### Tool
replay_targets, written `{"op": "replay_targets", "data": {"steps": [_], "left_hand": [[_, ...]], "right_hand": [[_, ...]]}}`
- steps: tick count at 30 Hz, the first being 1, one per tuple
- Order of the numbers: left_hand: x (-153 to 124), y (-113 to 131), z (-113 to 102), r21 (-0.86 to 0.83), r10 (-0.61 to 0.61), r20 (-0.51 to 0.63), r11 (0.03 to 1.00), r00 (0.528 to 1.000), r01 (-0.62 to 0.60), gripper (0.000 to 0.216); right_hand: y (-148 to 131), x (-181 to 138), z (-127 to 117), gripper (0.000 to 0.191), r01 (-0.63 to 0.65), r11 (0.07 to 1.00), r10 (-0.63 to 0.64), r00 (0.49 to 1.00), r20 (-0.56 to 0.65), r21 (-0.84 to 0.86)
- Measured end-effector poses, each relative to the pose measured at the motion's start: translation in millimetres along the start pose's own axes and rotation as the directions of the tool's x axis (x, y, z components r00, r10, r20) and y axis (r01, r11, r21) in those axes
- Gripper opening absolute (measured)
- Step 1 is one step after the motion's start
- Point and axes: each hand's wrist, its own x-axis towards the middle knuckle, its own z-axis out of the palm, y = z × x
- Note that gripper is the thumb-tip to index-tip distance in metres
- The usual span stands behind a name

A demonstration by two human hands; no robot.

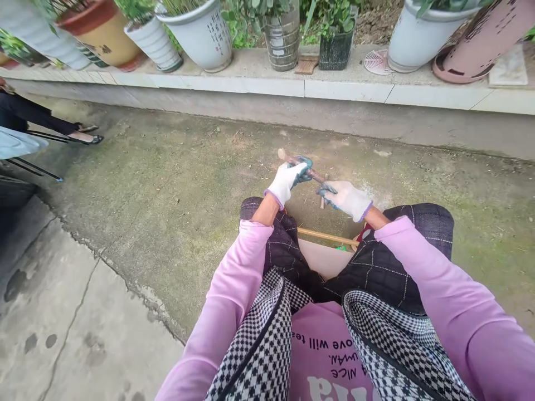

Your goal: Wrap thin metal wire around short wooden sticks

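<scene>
Just above the centre of the frame, your gloved left hand has its fingers curled tight around a brown stick, which slants up to the left over the mossy concrete ground. Your right hand sits just right of it, fingertips drawn together at the stick's lower end. You cannot tell whether they pinch it. A pale rod lies between your knees.

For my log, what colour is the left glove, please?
White left glove with teal palm; head view.
</scene>
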Motion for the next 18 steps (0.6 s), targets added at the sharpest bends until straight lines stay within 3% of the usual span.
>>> {"op": "replay_targets", "data": {"steps": [3, 6, 9, 12, 18], "left_hand": [[-19.1, -28.8, -7.5, 0.235, 0.092, 0.081, 0.966, 0.993, -0.108, 0.025], [-34.0, -50.5, -14.1, 0.452, 0.097, 0.159, 0.878, 0.982, -0.160, 0.023], [-45.4, -56.5, -19.8, 0.522, -0.027, 0.100, 0.852, 0.995, -0.030, 0.022], [-59.3, -46.5, -27.1, 0.337, -0.158, 0.061, 0.933, 0.986, 0.128, 0.019], [-87.5, -21.5, -39.1, -0.071, -0.117, 0.035, 0.990, 0.993, 0.119, 0.010]], "right_hand": [[1.3, -16.9, 5.1, 0.025, 0.036, 0.991, -0.029, 0.998, 0.055, -0.130], [5.3, -23.4, 4.0, 0.022, 0.057, 0.977, -0.044, 0.997, 0.066, -0.206], [12.1, -20.1, -3.8, 0.022, 0.037, 0.970, -0.034, 0.999, 0.016, -0.239], [21.2, -12.6, -13.4, 0.022, 0.034, 0.989, -0.045, 0.996, -0.074, -0.145], [23.7, -5.1, -5.0, 0.021, 0.083, 0.970, -0.055, 0.991, -0.122, 0.230]]}}
